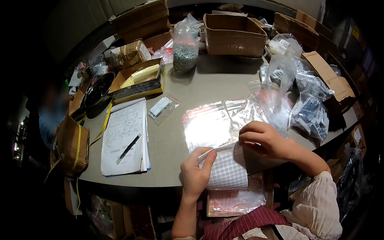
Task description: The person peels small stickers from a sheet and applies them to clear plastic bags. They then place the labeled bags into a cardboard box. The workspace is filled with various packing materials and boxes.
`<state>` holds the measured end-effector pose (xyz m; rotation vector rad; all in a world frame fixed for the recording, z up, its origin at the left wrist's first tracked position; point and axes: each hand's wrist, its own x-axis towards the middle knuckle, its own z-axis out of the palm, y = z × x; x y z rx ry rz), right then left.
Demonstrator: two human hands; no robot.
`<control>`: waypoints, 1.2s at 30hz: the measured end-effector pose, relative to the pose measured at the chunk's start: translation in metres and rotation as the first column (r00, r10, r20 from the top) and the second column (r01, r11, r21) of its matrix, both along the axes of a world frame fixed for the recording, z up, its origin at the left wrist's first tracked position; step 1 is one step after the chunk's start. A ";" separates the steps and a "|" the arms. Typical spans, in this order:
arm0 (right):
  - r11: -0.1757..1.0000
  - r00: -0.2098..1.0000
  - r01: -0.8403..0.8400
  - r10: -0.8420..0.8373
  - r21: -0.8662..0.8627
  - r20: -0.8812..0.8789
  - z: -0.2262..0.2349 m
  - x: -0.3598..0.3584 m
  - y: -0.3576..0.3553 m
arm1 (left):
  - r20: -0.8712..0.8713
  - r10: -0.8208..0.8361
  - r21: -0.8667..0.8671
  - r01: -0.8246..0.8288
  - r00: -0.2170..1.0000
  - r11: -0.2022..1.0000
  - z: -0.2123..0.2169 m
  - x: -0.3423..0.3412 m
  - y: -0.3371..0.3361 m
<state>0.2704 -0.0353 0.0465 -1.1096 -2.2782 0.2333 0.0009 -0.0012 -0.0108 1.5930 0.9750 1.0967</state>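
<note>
My left hand [195,173] grips the left edge of a white sheet of small round stickers [229,173] at the near edge of the grey table [216,80]. My right hand [262,139] curls over the sheet's top right corner, fingers pinched on it. Just beyond both hands lies a stack of clear zip bags with red strips [208,126]. Under the sticker sheet, on my lap, more clear bags [236,201] rest on a cardboard piece.
A paper pad with a black pen [128,149] lies at left, a small bagged white part [160,107] beyond it. Cardboard boxes [234,34], a bag of metal screws [185,50] and bags of parts [310,114] ring the table. A person sits at far left.
</note>
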 end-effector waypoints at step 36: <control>0.886 0.886 0.448 -0.422 -0.118 0.190 -0.001 0.043 0.079 | 0.037 -0.157 0.028 0.156 0.987 0.987 0.007 -0.002 0.003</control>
